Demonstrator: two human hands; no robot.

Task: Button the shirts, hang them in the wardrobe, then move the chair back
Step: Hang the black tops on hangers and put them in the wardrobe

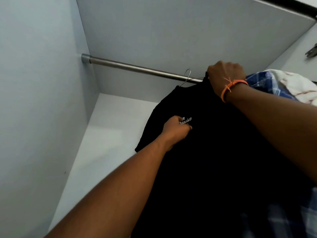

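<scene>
I am looking into the pale grey wardrobe [42,100], its side wall at my left and its back panel ahead. A metal rail [137,68] runs across it from the left wall toward the right. The black shirt [214,152] fills most of the lower right of my view, draped in front of me on a thin wire hanger [187,78], whose hook stands just beside the rail; from this angle I cannot tell whether the hook is over the rail or only in front of it. White lettering [186,120] shows on the shirt's chest.

Farther right, behind my arm, a blue checked shirt [257,83] and a white patterned garment [291,86] hang close together.

My right hand [224,74] is up at the rail, fingers curled down tightly around the top of the black shirt at the hanger's shoulder. An orange band [231,88] sits on that wrist. My left hand [175,129] is lower, on the shirt's front just under the lettering, fingers bent and pinching the fabric.
</scene>
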